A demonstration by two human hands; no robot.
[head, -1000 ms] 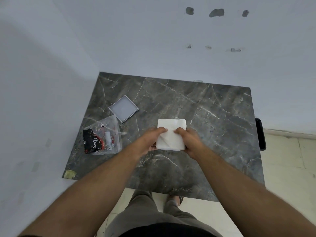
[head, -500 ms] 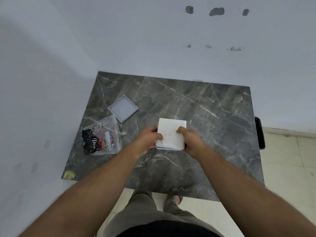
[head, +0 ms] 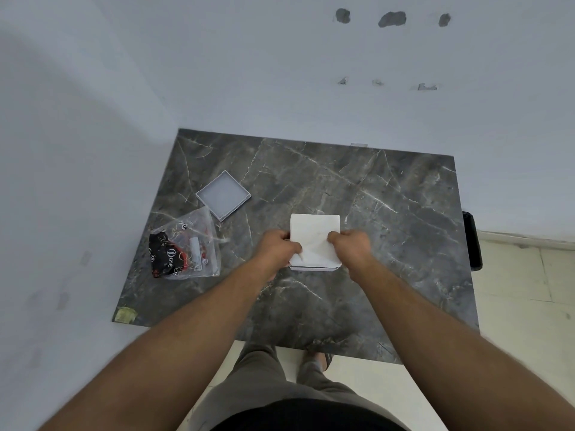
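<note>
A folded white tissue [head: 314,234] lies over a square white box [head: 314,268] at the middle of the dark marble table [head: 389,213]; only the box's near edge shows under the paper. My left hand [head: 277,247] pinches the tissue's left side with curled fingers. On the right side my right hand [head: 350,244] pinches it too. A crease runs between the two hands.
A square white lid [head: 223,199] lies upturned at the left. Near it sits a clear plastic bag [head: 183,247] with a black and red Dove wrapper inside. Walls close the table at the back and left. A black object [head: 472,241] sits at the table's right edge.
Both hands shifted on the tissue and pressed it lower over the box; my left fingers moved from on top of the paper to its left edge.
</note>
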